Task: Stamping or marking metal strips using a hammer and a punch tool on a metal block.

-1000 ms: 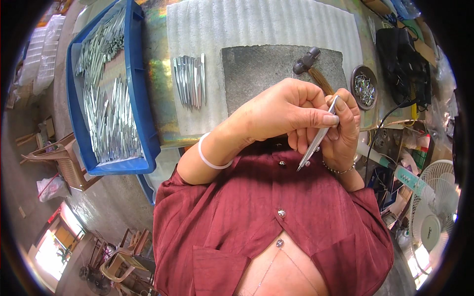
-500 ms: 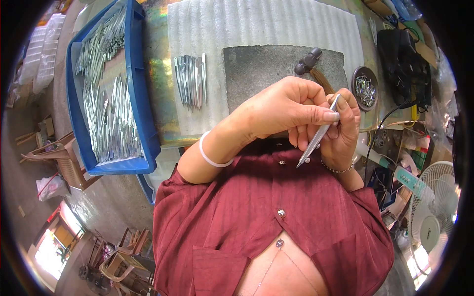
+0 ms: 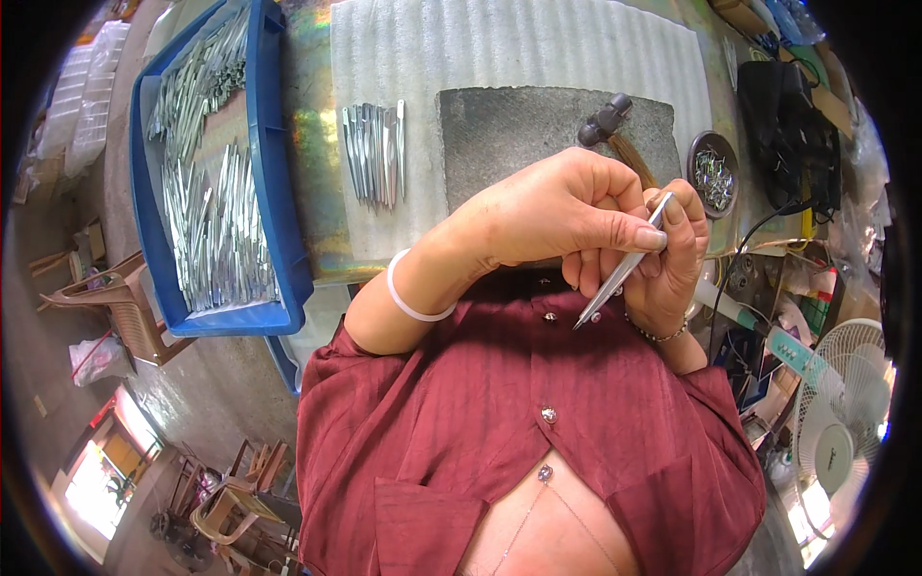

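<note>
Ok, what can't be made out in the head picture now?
In the head view:
Slim metal piece: middle covered by left hand.
Hammer: handle end hidden behind left hand and right hand.
Small pieces in round dish: shapes too small to tell.
Blue bin: far corner cut by top edge.

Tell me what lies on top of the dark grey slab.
A hammer lies on the slab; its handle's lower end and part of the slab's near side are hidden behind the hands.

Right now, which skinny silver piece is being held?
The slim piece pinched by the left hand and right hand; the others lie on the white foam sheet or in the blue tray.
</note>
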A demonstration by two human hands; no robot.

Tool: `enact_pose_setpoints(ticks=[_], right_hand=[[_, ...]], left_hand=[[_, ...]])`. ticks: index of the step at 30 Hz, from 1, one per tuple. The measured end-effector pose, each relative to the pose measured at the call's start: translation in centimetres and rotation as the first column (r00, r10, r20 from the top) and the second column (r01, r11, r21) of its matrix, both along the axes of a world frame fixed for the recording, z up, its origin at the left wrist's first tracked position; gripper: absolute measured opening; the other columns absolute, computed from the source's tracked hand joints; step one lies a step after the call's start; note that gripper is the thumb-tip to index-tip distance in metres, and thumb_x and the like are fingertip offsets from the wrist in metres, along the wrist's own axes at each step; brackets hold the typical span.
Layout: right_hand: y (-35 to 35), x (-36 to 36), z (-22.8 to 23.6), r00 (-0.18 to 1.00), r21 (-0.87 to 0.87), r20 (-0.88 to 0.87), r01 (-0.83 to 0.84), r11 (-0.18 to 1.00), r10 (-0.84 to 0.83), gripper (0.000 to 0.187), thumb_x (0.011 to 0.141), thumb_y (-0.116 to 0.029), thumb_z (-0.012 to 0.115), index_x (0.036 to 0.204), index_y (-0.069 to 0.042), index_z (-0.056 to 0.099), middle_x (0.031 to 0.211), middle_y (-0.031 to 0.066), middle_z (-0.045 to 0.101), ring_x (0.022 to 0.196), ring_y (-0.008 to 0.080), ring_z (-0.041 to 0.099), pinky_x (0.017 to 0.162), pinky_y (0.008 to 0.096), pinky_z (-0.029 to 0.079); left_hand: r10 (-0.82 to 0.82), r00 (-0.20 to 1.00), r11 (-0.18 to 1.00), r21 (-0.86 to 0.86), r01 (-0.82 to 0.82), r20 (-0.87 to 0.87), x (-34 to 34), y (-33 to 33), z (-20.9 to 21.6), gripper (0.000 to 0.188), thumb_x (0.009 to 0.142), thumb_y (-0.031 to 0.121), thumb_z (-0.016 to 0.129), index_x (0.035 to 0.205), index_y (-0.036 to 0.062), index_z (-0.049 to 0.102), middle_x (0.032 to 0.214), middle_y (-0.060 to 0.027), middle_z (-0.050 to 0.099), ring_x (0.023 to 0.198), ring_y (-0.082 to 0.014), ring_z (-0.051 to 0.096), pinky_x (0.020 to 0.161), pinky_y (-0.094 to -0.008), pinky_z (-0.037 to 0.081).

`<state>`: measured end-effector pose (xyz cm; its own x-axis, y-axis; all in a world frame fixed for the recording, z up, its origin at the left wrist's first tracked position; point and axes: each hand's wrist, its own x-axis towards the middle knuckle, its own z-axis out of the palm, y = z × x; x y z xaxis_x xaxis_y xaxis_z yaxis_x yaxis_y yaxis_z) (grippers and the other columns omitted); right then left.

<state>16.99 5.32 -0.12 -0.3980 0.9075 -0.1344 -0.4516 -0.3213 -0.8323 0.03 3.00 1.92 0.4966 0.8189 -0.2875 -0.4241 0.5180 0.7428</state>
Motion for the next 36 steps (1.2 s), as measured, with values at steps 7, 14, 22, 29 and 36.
enact_pose_setpoints(ticks=[7, 14, 22, 29, 36], right_hand=[[0.0, -0.2, -0.1, 1.000, -0.007, 0.026, 0.003, 1.000, -0.003, 0.012, 0.094, -0.014, 0.052, 0.085, -0.005, 0.051, 0.063, -0.0006, 0.052, 0.042, 0.0000, 0.035, 0.036, 0.0159, 0.027], [-0.1, -0.6, 0.4, 0.997, -0.063, 0.070, 0.037, 0.997, -0.032, 0.013, 0.094, -0.014, 0.051, 0.083, -0.006, 0.051, 0.063, -0.0010, 0.051, 0.043, -0.0002, 0.034, 0.037, 0.0155, 0.028], [0.2, -0.4, 0.3, 0.999, -0.084, 0.041, -0.021, 0.996, 0.025, 0.014, 0.094, -0.015, 0.052, 0.082, -0.006, 0.052, 0.060, -0.0018, 0.049, 0.042, -0.0002, 0.035, 0.036, 0.0155, 0.027], [0.6, -0.6, 0.4, 0.998, -0.110, 0.037, -0.037, 0.993, 0.042, 0.013, 0.093, -0.014, 0.053, 0.083, -0.005, 0.053, 0.059, -0.0021, 0.049, 0.042, 0.0001, 0.036, 0.036, 0.0153, 0.027], [2.5, -1.2, 1.0, 0.986, -0.052, 0.118, -0.116, 0.992, 0.121, 0.016, 0.094, -0.017, 0.051, 0.084, -0.005, 0.053, 0.064, 0.0018, 0.055, 0.045, 0.0029, 0.040, 0.040, 0.0178, 0.033]], left_hand=[[0.010, 1.000, 1.000, -0.019, -0.009, 0.020, -0.1, 0.1, -0.2, 0.021, 0.087, 0.022, 0.065, 0.084, 0.0029, 0.056, 0.057, -0.0041, 0.060, 0.043, -0.0096, 0.057, 0.037, -0.0181, 0.042], [0.010, 1.000, 1.000, -0.027, -0.010, 0.020, -0.2, 0.1, -0.3, 0.022, 0.087, 0.022, 0.065, 0.084, 0.0028, 0.056, 0.057, -0.0040, 0.060, 0.043, -0.0100, 0.057, 0.038, -0.0183, 0.042], [0.032, 0.999, 0.998, -0.047, -0.032, 0.014, -0.1, 0.0, -0.5, 0.022, 0.087, 0.022, 0.065, 0.083, 0.0026, 0.056, 0.057, -0.0036, 0.059, 0.043, -0.0099, 0.056, 0.038, -0.0185, 0.042], [0.041, 0.999, 0.998, -0.052, -0.040, 0.014, -0.2, 0.3, -0.4, 0.022, 0.087, 0.022, 0.065, 0.082, 0.0026, 0.056, 0.056, -0.0037, 0.059, 0.042, -0.0095, 0.056, 0.037, -0.0185, 0.041], [0.119, 0.986, 0.991, 0.069, -0.111, -0.115, -0.8, -0.2, -0.4, 0.017, 0.088, 0.015, 0.064, 0.081, 0.0024, 0.055, 0.060, -0.0029, 0.060, 0.046, -0.0067, 0.055, 0.040, -0.0180, 0.041]])
